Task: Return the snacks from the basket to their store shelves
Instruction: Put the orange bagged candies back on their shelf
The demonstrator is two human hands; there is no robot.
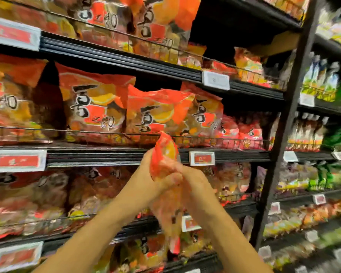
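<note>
- Both forearms come up from bottom of frame and meet at centre; left hand (156,174) and right hand (193,182) are touching each other.
- Both clamp one snack bag (164,154), orange/red w/ a yellow slice graphic. Left fingers wrap tight around its middle, thumb across the front; right fingers curl closed on the lower part from the right side.
- Bag is upright, seen nearly edge-on, top tip poking above the hands (lower half is motion-blurred, hangs between the wrists).
- Bag tip sits in front of the wire rail (205,137) of the middle shelf (106,154), not on the shelf – can't tell if it touches the rail.
- Just behind: row of matching orange bags (95,107) standing on that shelf, black brush-style lettering, leaning slightly.
- Price tag (202,158) w/ red panel clipped to shelf edge, just right of the held bag.
- Same product on shelves above and below.
- Black upright post (289,115) splits the bays; far right bay has green/yellow packs (339,138), too blurred to ID.
</note>
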